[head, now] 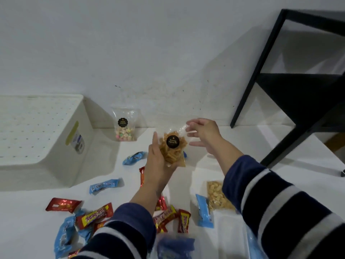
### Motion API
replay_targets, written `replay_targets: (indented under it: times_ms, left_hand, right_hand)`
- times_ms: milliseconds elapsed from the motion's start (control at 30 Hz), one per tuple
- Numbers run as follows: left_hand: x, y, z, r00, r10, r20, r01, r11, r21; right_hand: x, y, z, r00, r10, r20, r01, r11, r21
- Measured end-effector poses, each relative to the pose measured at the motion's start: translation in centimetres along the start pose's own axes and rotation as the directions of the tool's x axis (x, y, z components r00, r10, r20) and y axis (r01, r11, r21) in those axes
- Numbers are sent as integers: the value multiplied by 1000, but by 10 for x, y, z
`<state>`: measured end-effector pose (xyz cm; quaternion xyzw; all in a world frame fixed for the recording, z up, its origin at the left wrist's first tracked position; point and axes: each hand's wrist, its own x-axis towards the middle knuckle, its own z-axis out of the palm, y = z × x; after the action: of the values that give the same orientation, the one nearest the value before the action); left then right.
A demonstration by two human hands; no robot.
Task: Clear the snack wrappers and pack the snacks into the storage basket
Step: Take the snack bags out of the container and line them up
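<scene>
The left hand [158, 163] grasps a clear bag of orange-brown stick snacks [172, 150] from below and from its left side, the palm cupping the bag's base and the fingers extended upward along it. The bag is held above the white surface [201, 171] and carries a round black label facing the camera (the label text is too small to read). The right hand [203, 134] is released: its fingers are spread and relaxed just beside the crinkled top of the bag, and contact with the plastic cannot be confirmed owing to blur. Both forearms wear navy sleeves with white stripes.

The white storage basket [61, 146] stands at the left of the surface against the wall; its visible face shows rows of small holes, and a sticker is on its end wall. A second clear bag holding pastel-coloured pieces [125, 126] stands upright against the wall, just right of the basket. A flat bag of pale yellow snacks [217, 196] lies on the surface under the right forearm.

Blue wrapped snacks [104, 186] and red wrapped snacks [63, 204] lie scattered across the near part of the surface. A black metal frame [261, 71] stands at the right.
</scene>
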<state>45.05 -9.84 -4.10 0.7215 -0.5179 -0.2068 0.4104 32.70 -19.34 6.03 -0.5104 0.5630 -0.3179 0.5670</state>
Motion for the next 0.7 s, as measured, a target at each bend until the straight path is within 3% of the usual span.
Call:
replay_targets:
  times_ms: [200, 467, 700]
  left_hand:
    - [72, -25, -23, 973, 16, -229, -4, 999, 50]
    - [139, -67, -18, 962, -38, -270, 27, 999, -44]
    - [146, -89, -3, 972, -119, -201, 102, 990, -97]
  right_hand:
    - [58, -38, 64, 992, -83, 90, 79, 996, 43]
    - [130, -34, 116, 988, -100, 114, 92, 992, 81]
    - [157, 4, 118, 997, -46, 68, 41, 996, 81]
